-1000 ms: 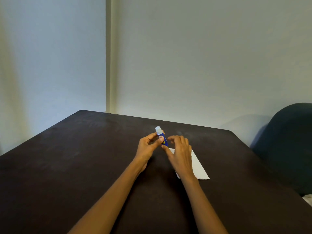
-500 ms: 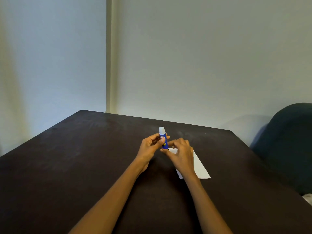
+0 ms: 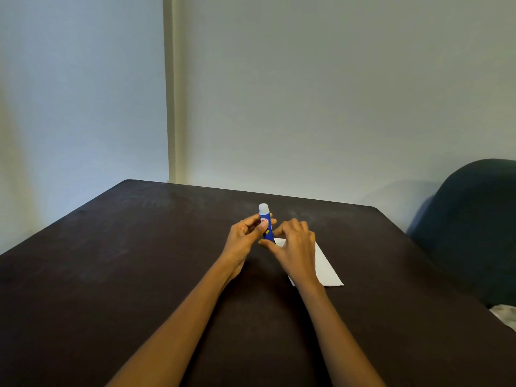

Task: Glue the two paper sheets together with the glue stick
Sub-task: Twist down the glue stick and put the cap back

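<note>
A blue glue stick point(image 3: 266, 226) with a white cap stands nearly upright above the dark table point(image 3: 111, 275). My left hand point(image 3: 244, 241) grips its blue body between thumb and fingers. My right hand point(image 3: 293, 247) pinches the stick's lower end with thumb and forefinger. White paper point(image 3: 325, 268) lies flat on the table under and to the right of my right hand, which hides much of it. I cannot tell whether it is one sheet or two.
A dark rounded chair back point(image 3: 474, 227) stands off the table's right edge. Pale walls rise behind the table's far edge, with a corner post point(image 3: 170, 107) at the back left. Something white point(image 3: 505, 314) shows at the lower right.
The glue stick has tilted from leaning left to nearly upright. My right hand has moved in and closed its thumb and forefinger on the stick's lower end.
</note>
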Demonstrator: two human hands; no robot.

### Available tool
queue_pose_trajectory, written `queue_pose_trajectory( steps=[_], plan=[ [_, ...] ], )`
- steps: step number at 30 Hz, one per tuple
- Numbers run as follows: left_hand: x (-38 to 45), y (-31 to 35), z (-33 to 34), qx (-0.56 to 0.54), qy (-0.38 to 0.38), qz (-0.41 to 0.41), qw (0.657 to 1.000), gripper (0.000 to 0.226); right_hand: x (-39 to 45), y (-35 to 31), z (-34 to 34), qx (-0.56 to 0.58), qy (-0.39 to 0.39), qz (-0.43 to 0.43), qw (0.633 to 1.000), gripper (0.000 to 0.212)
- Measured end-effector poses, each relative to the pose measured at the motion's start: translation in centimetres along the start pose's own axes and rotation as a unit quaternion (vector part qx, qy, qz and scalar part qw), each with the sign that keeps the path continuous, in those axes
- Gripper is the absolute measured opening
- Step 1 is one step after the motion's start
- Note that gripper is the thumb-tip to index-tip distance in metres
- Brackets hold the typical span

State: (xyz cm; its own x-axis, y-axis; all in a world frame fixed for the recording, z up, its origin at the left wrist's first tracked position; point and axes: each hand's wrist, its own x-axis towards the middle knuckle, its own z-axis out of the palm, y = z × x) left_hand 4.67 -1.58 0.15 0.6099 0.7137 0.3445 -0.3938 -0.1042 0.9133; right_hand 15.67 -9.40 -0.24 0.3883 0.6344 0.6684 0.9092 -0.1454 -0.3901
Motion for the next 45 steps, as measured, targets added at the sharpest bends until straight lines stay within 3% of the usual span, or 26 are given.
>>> queue_pose_trajectory(
  steps=[5, 11, 14, 18, 24, 30, 36, 40, 42, 45],
  plan=[
    [0.2, 0.3, -0.4, -0.017, 0.019, 0.000, 1.000, 0.020, -0.1, 0.2, 0.2, 0.102, -0.110, -0.041, 0.988, 0.029],
    [0.3, -0.2, -0.3, -0.016, 0.009, 0.007, 1.000, 0.029, 0.2, 0.3, 0.5, 0.038, -0.017, -0.001, 0.999, 0.033],
    [0.3, -0.1, -0.5, -0.027, 0.022, 0.009, 0.999, 0.026, -0.1, 0.0, 0.6, 0.090, -0.056, -0.012, 0.994, 0.038],
    [0.3, -0.1, -0.9, -0.025, 0.026, 0.009, 0.999, 0.020, 0.0, -0.1, 0.8, 0.198, -0.102, 0.034, 0.974, 0.022],
    [0.3, -0.4, -0.7, -0.025, 0.020, 0.010, 0.999, 0.027, 0.0, -0.1, 0.9, 0.104, -0.030, 0.034, 0.994, 0.028],
    [0.5, 0.0, -1.0, -0.026, 0.037, 0.009, 0.999, 0.022, 0.0, -0.2, 0.9, 0.191, -0.135, -0.013, 0.972, 0.029],
    [0.3, -0.2, -0.8, -0.010, 0.042, 0.005, 0.999, 0.027, 0.3, -0.2, 0.6, 0.064, -0.028, -0.008, 0.998, 0.031],
    [0.5, -0.1, -0.9, -0.024, 0.055, 0.002, 0.998, 0.030, -0.1, -0.3, 0.5, 0.195, -0.104, 0.002, 0.975, 0.019],
    [0.5, 0.0, -1.1, -0.024, 0.054, 0.002, 0.998, 0.030, -0.2, -0.3, 0.6, 0.237, -0.141, 0.004, 0.961, 0.025],
    [0.4, -0.1, -1.0, -0.016, 0.047, 0.007, 0.999, 0.029, 0.1, -0.2, 0.5, 0.197, -0.105, 0.032, 0.974, 0.026]
  ],
)
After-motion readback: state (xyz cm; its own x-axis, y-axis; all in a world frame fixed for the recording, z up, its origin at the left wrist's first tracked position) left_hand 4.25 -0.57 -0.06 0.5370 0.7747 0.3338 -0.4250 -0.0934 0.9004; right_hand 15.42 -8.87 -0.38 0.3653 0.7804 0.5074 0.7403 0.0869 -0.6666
